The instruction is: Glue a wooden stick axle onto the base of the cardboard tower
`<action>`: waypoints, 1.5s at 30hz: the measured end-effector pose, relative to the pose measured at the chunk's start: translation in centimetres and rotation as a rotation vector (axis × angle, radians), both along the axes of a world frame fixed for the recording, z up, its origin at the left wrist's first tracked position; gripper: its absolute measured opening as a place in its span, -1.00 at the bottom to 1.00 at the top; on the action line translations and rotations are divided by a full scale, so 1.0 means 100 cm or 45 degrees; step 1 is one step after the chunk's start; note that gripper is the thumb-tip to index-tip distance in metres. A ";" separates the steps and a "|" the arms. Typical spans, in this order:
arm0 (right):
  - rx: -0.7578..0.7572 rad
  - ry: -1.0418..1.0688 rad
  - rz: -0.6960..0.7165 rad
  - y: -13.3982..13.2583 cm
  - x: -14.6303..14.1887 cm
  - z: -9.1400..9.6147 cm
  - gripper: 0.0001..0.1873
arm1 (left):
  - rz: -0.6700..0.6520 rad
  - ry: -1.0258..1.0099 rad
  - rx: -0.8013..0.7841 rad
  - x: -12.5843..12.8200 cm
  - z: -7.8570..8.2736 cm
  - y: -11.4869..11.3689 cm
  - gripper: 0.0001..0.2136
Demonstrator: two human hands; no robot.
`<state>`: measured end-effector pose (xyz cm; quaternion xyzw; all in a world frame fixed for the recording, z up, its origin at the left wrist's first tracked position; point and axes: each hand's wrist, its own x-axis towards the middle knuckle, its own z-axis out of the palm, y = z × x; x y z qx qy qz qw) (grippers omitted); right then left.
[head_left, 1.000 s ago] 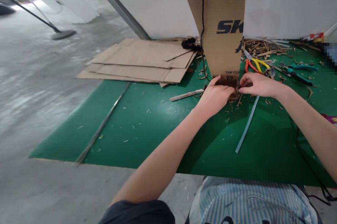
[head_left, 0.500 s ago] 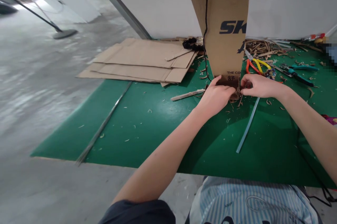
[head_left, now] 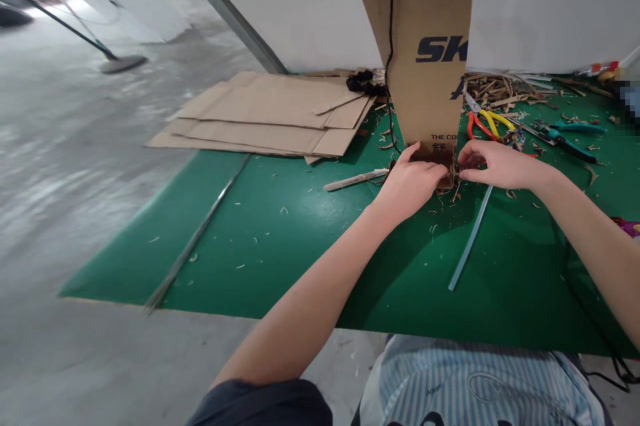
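Observation:
A tall brown cardboard piece (head_left: 431,96) with dark printed letters stands upright, its lower end resting near the green tabletop. My left hand (head_left: 411,179) is closed over the left and front of that lower end, fingertips reaching into its folded base. At the base's right edge, my right hand (head_left: 493,163) has thumb and forefinger pinched together. Whatever lies between those fingertips is too small to make out. A thin dark stick or wire (head_left: 456,193) juts down from the edge beside them. A black cord (head_left: 391,46) hangs along the cardboard's left side.
Flat cardboard sheets (head_left: 270,103) lie at the back left. Scissors or pliers with red and yellow handles (head_left: 493,125), teal-handled pliers (head_left: 570,143) and cardboard scraps (head_left: 500,89) lie to the right. A clear glue stick (head_left: 470,239) and a bundle of thin wires (head_left: 200,233) rest on the green table (head_left: 300,259).
My right hand has shifted very slightly to the right, its fingers still at the cardboard's edge. The left hand stays in place.

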<state>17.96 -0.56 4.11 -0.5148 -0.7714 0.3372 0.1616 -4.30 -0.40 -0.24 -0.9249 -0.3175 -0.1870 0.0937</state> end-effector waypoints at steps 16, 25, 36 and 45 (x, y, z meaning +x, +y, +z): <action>0.433 -0.433 -0.015 -0.028 0.010 -0.001 -0.68 | 0.064 -0.128 -0.012 0.004 -0.005 0.001 -0.78; 0.789 -0.823 -0.068 -0.050 0.001 -0.014 -0.74 | 0.107 -0.164 -0.003 0.006 -0.007 0.000 -0.80; 0.837 -0.818 -0.058 -0.047 -0.001 -0.022 -0.79 | 0.039 -0.052 -0.079 0.003 0.001 -0.001 -0.75; 0.925 -0.781 -0.095 -0.052 0.000 -0.020 -0.71 | 0.094 -0.175 -0.073 0.006 -0.003 -0.001 -0.80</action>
